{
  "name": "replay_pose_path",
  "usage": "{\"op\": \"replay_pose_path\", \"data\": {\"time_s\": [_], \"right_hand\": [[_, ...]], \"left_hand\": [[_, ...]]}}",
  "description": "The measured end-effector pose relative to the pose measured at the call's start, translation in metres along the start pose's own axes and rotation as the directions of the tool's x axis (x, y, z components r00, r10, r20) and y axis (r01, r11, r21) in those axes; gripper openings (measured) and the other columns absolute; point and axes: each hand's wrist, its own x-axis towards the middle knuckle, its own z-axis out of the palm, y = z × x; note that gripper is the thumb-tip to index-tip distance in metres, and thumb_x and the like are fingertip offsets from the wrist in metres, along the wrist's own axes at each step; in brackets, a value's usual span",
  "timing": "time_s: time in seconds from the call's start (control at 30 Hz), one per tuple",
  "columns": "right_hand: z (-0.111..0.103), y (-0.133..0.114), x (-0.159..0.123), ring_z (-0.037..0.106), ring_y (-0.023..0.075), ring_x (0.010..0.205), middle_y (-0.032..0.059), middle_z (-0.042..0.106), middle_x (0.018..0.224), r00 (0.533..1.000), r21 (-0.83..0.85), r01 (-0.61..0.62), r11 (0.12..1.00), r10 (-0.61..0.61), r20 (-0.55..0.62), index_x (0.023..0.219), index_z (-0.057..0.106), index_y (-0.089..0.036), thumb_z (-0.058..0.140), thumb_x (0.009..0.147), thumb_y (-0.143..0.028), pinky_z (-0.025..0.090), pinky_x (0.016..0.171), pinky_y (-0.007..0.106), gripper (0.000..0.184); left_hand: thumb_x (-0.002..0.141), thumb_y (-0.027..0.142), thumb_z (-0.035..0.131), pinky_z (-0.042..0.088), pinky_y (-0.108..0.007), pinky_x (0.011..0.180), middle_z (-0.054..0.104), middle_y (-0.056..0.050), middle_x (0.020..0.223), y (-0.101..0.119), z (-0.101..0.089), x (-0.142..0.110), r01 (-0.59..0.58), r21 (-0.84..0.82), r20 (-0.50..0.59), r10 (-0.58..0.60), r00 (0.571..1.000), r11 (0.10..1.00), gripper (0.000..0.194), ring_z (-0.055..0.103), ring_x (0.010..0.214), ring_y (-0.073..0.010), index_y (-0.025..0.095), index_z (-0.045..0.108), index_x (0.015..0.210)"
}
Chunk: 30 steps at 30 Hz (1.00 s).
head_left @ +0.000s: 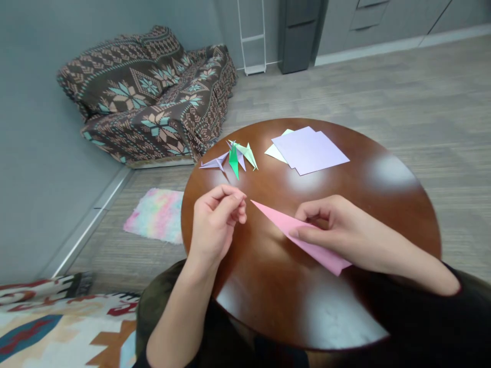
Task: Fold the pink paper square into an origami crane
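A pink folded paper [282, 222], long and pointed, lies on the round brown table [276, 286]. My right hand [333, 225] presses on it with curled fingers, holding it down near its middle. My left hand [217, 220] hovers just left of the paper's tip, fingers loosely pinched together with nothing visible in them. Folded paper cranes [233, 156] in green and lilac lie at the table's far left. A stack of lilac and pale green paper sheets [309, 150] rests at the far side.
A patterned sofa [153, 97] stands against the grey wall at the far left. A pastel rug [157, 214] lies on the wooden floor beside the table. A patterned carpet [49, 327] shows at the bottom left. Grey cabinets [303, 30] line the back.
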Motion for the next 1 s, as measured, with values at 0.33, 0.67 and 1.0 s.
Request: {"op": "replay_pose_path", "data": {"time_s": [0.33,0.67,1.0], "right_hand": [[0.010,0.006,0.004,0.071,0.0246,0.081,0.0074,0.079,0.090,0.932,-0.345,0.200,0.917,-0.287,-0.221,0.094,0.074,-0.018,0.065,0.095,-0.035,0.050,0.073,0.035,0.019],[0.008,0.014,0.009,0.070,0.0294,0.109,0.0106,0.076,0.113,0.569,-0.611,0.388,0.690,-0.701,-0.430,0.089,0.067,-0.023,0.070,0.092,-0.015,0.051,0.097,0.049,0.009],[0.012,0.015,0.007,0.074,0.0232,0.099,0.0013,0.080,0.094,0.521,-0.764,0.429,0.483,-0.823,-0.227,0.093,0.065,-0.025,0.055,0.095,-0.004,0.023,0.118,0.061,0.023]], "left_hand": [[0.084,0.028,0.080,0.059,-0.022,0.061,0.071,-0.004,0.075,-0.014,0.021,-0.013,0.095,0.208,0.239,-0.145,0.960,0.974,0.018,0.067,0.064,-0.0127,0.013,0.071,0.086],[0.081,0.025,0.085,0.064,-0.022,0.078,0.071,-0.001,0.085,-0.021,0.010,-0.004,0.101,-0.089,0.048,-0.097,0.994,0.991,0.017,0.075,0.081,-0.0134,0.013,0.074,0.083],[0.089,0.063,0.065,0.059,-0.048,0.099,0.077,-0.022,0.117,-0.013,0.011,-0.003,0.512,-0.367,0.335,-0.404,0.852,0.777,0.061,0.073,0.115,-0.0359,0.011,0.071,0.120]]}}
